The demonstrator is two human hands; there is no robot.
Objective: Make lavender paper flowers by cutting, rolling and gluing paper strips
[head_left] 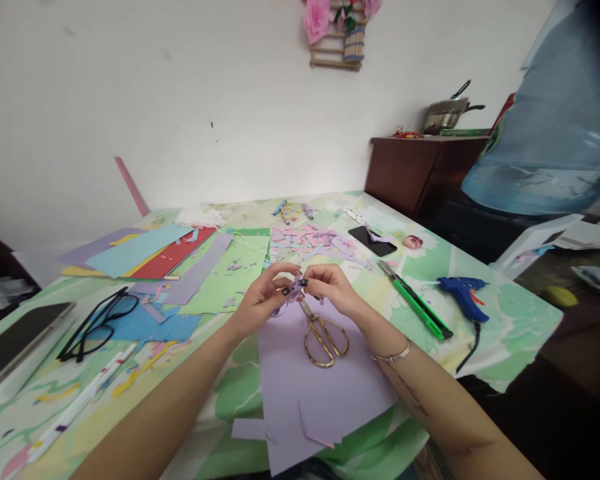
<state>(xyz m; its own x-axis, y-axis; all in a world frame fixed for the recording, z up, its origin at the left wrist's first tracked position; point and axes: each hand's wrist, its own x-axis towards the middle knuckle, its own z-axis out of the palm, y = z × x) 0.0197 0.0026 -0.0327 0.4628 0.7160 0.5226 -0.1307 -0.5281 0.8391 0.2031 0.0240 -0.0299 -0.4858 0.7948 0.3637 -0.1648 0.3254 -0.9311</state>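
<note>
Between my two hands is a small piece of cut purple paper (295,289), held just above the table. My left hand (265,293) pinches it from the left, fingers closed. From the other side my right hand (333,288) has thumb and finger closed on its right end. The nails look dark. Gold-handled scissors (325,341) lie right under my hands on a large purple sheet (300,393), blades partly hidden by my fingers. A narrow folded paper strip (307,427) rests near the sheet's lower edge.
Coloured sheets (130,250), black glasses (97,327) and a tablet-like device (20,340) lie left. Right are a green utility knife (417,307), a blue glue gun (463,293) and a black phone (373,240). Pink and purple scraps (305,239) cover the back middle.
</note>
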